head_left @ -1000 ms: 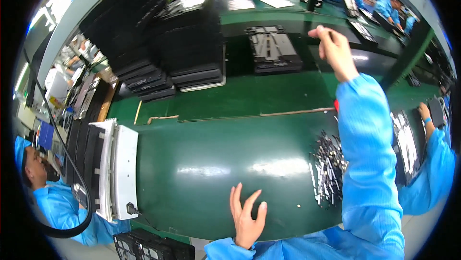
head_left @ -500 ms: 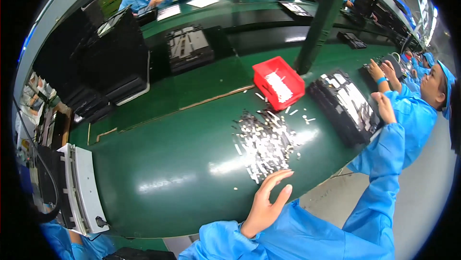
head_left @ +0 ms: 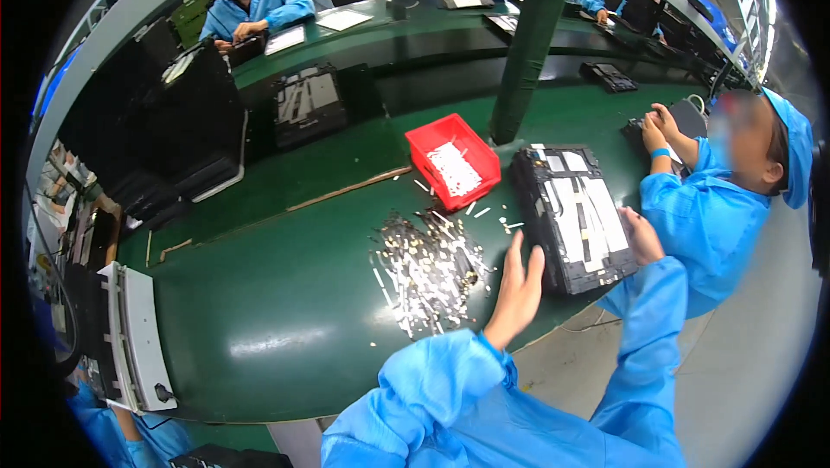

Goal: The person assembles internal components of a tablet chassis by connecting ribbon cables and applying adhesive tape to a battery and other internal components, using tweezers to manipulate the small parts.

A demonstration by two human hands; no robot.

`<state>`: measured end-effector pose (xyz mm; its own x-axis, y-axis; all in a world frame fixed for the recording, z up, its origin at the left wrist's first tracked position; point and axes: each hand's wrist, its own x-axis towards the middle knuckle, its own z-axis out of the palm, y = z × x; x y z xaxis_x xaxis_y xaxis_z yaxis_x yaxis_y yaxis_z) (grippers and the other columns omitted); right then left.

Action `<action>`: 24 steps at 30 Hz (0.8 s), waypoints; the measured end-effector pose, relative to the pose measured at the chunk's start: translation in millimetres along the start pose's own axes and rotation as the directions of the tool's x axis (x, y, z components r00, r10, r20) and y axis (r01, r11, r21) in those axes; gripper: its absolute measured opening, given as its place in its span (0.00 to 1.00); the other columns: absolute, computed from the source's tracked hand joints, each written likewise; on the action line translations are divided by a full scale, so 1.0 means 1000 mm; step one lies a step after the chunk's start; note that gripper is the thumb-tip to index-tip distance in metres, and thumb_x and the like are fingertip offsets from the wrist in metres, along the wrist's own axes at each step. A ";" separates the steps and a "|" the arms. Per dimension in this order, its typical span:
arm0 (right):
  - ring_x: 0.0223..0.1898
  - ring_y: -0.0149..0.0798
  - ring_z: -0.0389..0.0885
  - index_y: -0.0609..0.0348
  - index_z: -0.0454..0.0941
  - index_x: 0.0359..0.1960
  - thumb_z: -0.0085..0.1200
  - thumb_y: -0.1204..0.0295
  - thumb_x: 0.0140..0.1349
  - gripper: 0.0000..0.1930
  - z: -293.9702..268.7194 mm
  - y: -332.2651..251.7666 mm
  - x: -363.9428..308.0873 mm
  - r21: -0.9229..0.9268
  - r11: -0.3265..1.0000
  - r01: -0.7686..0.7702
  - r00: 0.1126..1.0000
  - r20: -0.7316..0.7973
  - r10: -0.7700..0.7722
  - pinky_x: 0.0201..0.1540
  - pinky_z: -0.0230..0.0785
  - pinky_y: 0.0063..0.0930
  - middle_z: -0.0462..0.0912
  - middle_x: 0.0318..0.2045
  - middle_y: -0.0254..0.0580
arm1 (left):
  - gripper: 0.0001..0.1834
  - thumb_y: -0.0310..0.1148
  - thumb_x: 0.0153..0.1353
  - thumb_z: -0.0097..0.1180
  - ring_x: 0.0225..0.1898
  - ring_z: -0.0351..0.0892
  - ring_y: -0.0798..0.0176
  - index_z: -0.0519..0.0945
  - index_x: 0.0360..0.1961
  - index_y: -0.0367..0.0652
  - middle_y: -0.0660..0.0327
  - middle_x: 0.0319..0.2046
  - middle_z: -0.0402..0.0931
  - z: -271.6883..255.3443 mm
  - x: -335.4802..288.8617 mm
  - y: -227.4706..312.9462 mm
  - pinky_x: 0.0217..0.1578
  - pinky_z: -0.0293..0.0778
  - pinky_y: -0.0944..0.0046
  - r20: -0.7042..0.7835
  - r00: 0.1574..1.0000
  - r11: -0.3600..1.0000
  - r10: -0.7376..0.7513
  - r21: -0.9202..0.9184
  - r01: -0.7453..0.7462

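And there's the stack of black panels point(head_left: 586, 213), on the desk point(head_left: 259, 295) just right of the red bin point(head_left: 475, 185) and reaching nearer the wearer, pale plates showing on top! The right hand point(head_left: 644, 239) is at the stack's far side from the bin, fingers bent against its edge; whether they're pinching, I can't tell. The left hand point(head_left: 516, 291) is up at the bin-facing side, fingers straight, thumb standing well apart; I can't make out if it touches.

White strips point(head_left: 456, 169) lie heaped inside the bin. On the wearer's side of it spreads a loose pile of small strips point(head_left: 428, 273), black, white and gold. Right behind the bin stands a green post point(head_left: 526, 53). Well right of the bin, past the stack, a co-worker in blue point(head_left: 713, 208) has both hands at a dark device. Left of the bin, a grey-topped panel point(head_left: 309, 100) lies flat; farther left, tall black stacks point(head_left: 164, 126) tower over it!
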<state>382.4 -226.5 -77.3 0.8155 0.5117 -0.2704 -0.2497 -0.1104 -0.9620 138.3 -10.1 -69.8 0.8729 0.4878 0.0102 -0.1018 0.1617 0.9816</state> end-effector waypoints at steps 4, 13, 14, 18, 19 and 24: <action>0.43 0.30 0.76 0.62 0.73 0.52 0.40 0.54 0.67 0.24 0.027 0.028 0.001 0.021 1.000 -0.008 0.984 -0.180 0.012 0.48 0.66 0.20 0.79 0.44 0.39 | 0.39 0.55 0.68 0.30 0.70 0.38 0.48 0.43 0.67 0.31 0.42 0.67 0.41 0.025 0.034 -0.016 0.66 0.39 0.60 -0.032 0.999 0.999 -0.015 -0.048 0.014; 0.50 0.33 0.73 0.64 0.65 0.58 0.31 0.62 0.71 0.22 0.095 0.018 -0.135 0.051 0.959 0.277 0.949 -0.170 -0.265 0.55 0.64 0.25 0.73 0.52 0.41 | 0.32 0.44 0.70 0.32 0.70 0.36 0.48 0.45 0.67 0.36 0.44 0.68 0.38 -0.009 -0.053 0.031 0.66 0.39 0.59 0.028 0.998 0.997 0.058 -0.045 -0.056; 0.52 0.33 0.72 0.63 0.64 0.59 0.31 0.60 0.71 0.23 0.094 0.021 -0.145 -0.059 0.953 0.298 0.934 -0.188 -0.304 0.56 0.63 0.26 0.73 0.53 0.42 | 0.31 0.44 0.71 0.31 0.70 0.34 0.53 0.44 0.68 0.36 0.48 0.69 0.37 -0.019 -0.067 0.051 0.66 0.36 0.61 0.021 0.999 0.996 0.032 -0.082 -0.030; 0.55 0.34 0.69 0.61 0.62 0.62 0.31 0.55 0.71 0.27 0.069 0.048 -0.169 -0.400 0.885 0.240 0.925 -0.184 -0.333 0.58 0.59 0.26 0.69 0.57 0.41 | 0.33 0.45 0.70 0.30 0.71 0.29 0.54 0.42 0.68 0.36 0.51 0.70 0.32 -0.074 -0.120 0.102 0.66 0.31 0.60 0.012 0.994 0.993 0.111 -0.035 -0.110; 0.56 0.35 0.68 0.64 0.61 0.62 0.33 0.54 0.70 0.28 0.096 0.045 -0.174 -0.446 0.859 0.252 0.916 -0.177 -0.360 0.60 0.57 0.27 0.68 0.58 0.42 | 0.34 0.45 0.70 0.30 0.71 0.30 0.52 0.41 0.68 0.35 0.49 0.70 0.31 -0.085 -0.133 0.109 0.66 0.31 0.59 -0.017 0.989 0.989 0.146 0.021 -0.146; 0.59 0.40 0.65 0.71 0.59 0.61 0.37 0.53 0.69 0.31 0.304 -0.025 -0.184 -0.009 0.990 0.140 0.983 0.121 -0.138 0.62 0.53 0.32 0.66 0.59 0.50 | 0.38 0.54 0.68 0.26 0.69 0.38 0.55 0.40 0.68 0.35 0.52 0.69 0.37 -0.146 -0.204 0.109 0.66 0.35 0.60 -0.400 0.917 0.996 0.003 -0.077 -0.036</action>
<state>79.6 -58.9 8.0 0.7727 0.6216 -0.1284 -0.1279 -0.0456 -0.9907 -121.0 33.5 7.3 0.6089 0.7906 -0.0645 -0.1698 0.2093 0.9630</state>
